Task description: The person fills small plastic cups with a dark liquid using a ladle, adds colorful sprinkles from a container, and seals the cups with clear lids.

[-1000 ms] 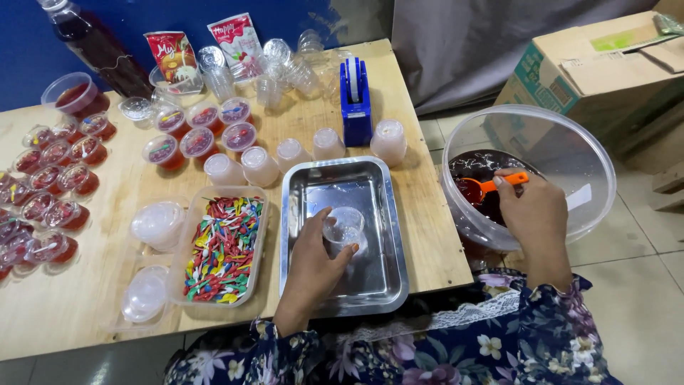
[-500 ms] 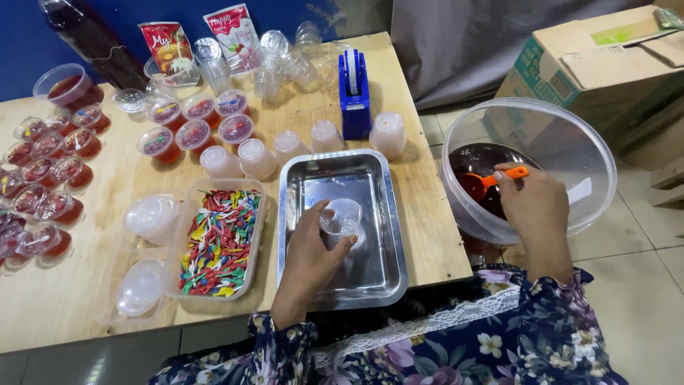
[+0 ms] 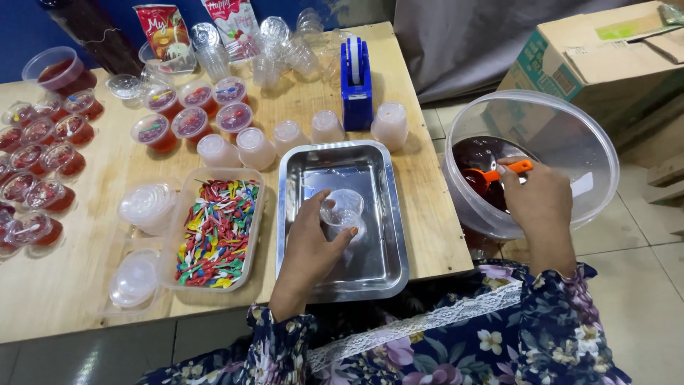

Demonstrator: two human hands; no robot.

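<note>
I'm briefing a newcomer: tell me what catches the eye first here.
The left hand steadies a small clear plastic cup in the shiny steel tray at the table's front edge. The right hand grips an orange-handled scoop in the big clear plastic bowl of dark red liquid. Beside the tray sits a clear tub of multicoloured plastic spoons.

Orange scoop, dark red liquid, blue tape dispenser, multicolour picks, silver tray, floral sleeves.

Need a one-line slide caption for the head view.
Left hand steadies a clear cup in a steel tray; right hand holds an orange ladle in a red-liquid tub.
</note>
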